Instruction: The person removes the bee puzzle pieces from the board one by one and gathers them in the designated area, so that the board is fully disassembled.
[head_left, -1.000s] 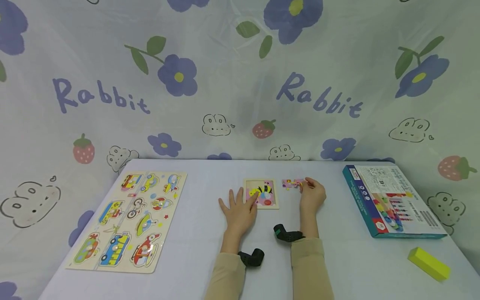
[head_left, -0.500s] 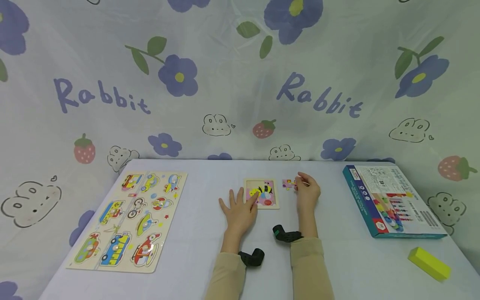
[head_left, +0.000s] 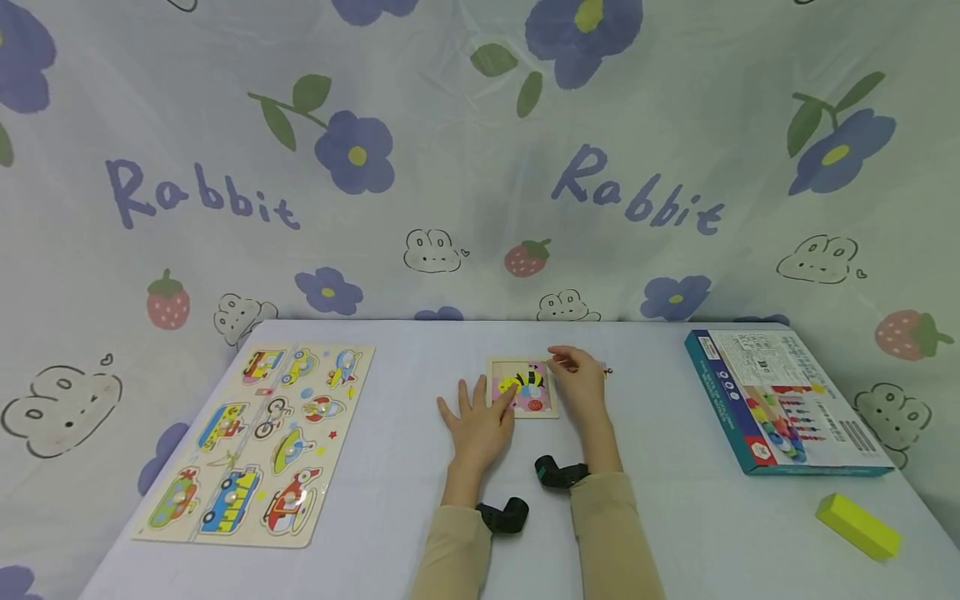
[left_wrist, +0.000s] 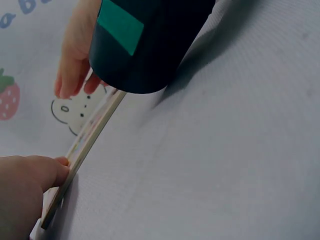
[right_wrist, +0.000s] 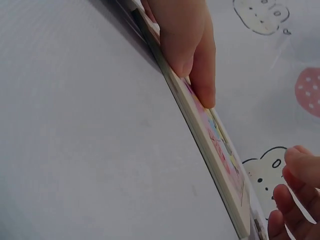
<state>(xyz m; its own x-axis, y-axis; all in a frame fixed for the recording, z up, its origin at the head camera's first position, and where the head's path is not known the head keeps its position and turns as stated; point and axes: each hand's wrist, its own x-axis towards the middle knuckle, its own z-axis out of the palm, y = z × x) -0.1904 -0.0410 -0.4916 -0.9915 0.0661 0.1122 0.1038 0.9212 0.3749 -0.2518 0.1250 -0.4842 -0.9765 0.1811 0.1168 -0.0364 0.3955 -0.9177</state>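
Observation:
A small wood-framed bee jigsaw (head_left: 536, 392) lies on the table; pieces show in its tray and a bare tan patch at upper left. My left hand (head_left: 480, 425) lies flat beside it, fingers spread, the thumb resting on its left part. In the left wrist view the thumb (left_wrist: 52, 172) presses at the frame's edge. My right hand (head_left: 581, 387) hovers at the jigsaw's upper right corner with loosely bent fingers. The right wrist view shows its fingertips (right_wrist: 287, 197) beside the frame, with no piece visible between them. Loose jigsaw pieces (head_left: 606, 370) are mostly hidden behind that hand.
A wooden vehicle puzzle board (head_left: 255, 442) lies at the left. On the right are a flat toy box (head_left: 787, 404) and a yellow block (head_left: 858, 527). A patterned curtain (head_left: 465, 167) hangs behind the white table (head_left: 390, 500).
My right hand has moved left from the loose pieces to the jigsaw's upper right corner. My left hand has stayed in place.

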